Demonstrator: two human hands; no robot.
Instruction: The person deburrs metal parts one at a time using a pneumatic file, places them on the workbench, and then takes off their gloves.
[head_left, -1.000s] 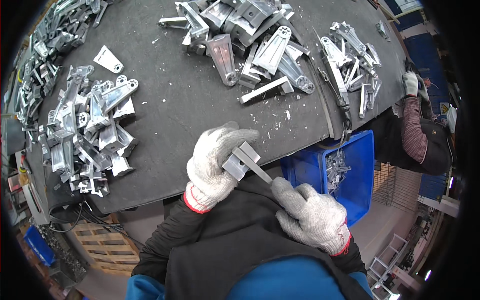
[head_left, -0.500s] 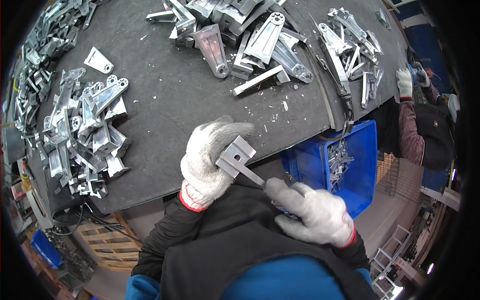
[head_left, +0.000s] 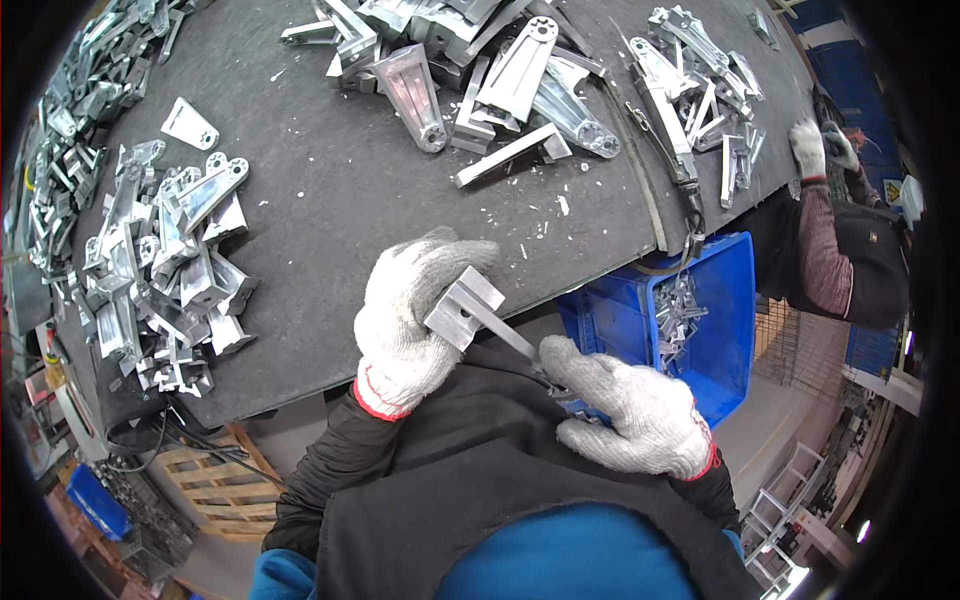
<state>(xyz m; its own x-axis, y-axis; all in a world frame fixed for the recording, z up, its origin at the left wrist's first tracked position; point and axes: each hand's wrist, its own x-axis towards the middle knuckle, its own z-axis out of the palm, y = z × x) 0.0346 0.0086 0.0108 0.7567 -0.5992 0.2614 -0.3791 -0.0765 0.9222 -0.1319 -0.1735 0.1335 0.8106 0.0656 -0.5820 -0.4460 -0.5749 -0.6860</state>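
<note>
Two gloved hands: our left hand (head_left: 410, 320) clamps the bracket (head_left: 462, 308) at the table's (head_left: 330, 200) near edge, right hand (head_left: 630, 420) grips the file (head_left: 505, 335); a slip could gouge the glove.

Both hands gloved. Left hand (head_left: 408, 320) wears a white knitted cotton work glove, speckled grey with grime, with a red-trimmed ribbed cuff at its 6 o'clock end. Right hand (head_left: 632, 417) has the same white knit glove, red edging on the cuff at 4 o'clock. Black long sleeves run from both cuffs down to a black jacket, the fabric creased and slightly shiny. At the 6 o'clock edge of the view a blue garment shows below the black.
</note>
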